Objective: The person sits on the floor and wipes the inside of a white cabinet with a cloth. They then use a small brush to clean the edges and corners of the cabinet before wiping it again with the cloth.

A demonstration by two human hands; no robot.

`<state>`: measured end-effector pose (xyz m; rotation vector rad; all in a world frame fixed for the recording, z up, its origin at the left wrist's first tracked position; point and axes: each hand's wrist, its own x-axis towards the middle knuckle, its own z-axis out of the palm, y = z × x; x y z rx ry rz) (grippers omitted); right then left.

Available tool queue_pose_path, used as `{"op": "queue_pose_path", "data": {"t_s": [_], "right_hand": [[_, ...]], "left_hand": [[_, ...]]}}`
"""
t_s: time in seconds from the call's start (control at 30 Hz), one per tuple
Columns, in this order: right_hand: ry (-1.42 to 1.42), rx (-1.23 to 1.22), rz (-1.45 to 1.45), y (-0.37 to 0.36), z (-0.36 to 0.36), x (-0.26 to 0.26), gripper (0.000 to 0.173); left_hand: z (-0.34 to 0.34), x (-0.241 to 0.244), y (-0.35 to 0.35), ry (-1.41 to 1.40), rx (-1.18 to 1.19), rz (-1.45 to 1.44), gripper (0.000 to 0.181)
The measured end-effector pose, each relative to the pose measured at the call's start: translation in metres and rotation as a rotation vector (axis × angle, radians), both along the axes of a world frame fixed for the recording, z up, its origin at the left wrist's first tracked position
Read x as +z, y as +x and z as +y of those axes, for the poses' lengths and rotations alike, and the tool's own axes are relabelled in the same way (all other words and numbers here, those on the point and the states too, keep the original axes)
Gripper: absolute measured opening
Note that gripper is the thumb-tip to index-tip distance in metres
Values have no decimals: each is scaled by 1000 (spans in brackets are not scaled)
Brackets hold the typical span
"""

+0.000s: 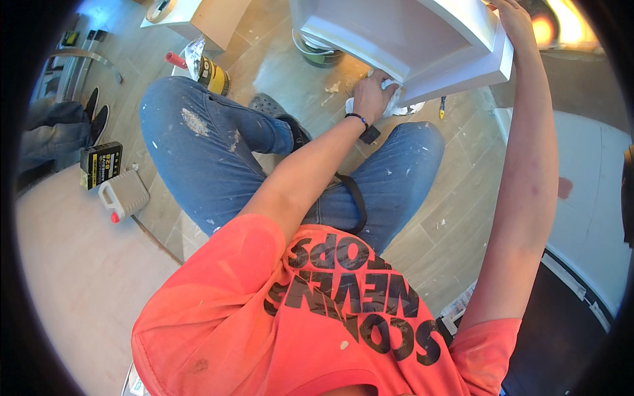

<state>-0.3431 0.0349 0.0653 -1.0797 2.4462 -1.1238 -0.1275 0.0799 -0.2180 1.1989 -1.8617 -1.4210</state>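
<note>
A white box-like furniture piece (396, 44) with raised edges stands tilted at the top of the head view. My left hand (374, 94), with a dark beaded bracelet at the wrist, grips a crumpled white cloth or paper (392, 96) against the piece's lower edge. My right hand (515, 20) grips the piece's upper right corner; its fingertips are partly hidden. Below my left wrist lies a small black block (369, 134). A yellow-and-black handled tool (442, 109) rests on the floor to the right.
Left of the piece stand a bucket (319, 54) and an open yellow-and-black can (214, 76) with a red handle beside it. A black adhesive box (101, 163) and a canister (124, 195) stand farther left. Another person's legs (59, 126) show at the left. A pale panel (584, 198) is at right.
</note>
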Motion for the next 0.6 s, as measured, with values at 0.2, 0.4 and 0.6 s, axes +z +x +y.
{"op": "queue_pose_path", "data": {"t_s": [0.2,0.4,0.6], "right_hand": [[-11,4,-13,-5,-1,-2,35],[-45,33,-6,15,6,3,33],[-18,83,79,-22,0,-12,33]], "left_hand": [[5,2,-4,11,95,30,37],[3,-3,-6,18,111,53,37],[3,-10,-8,1,193,102,31]]}}
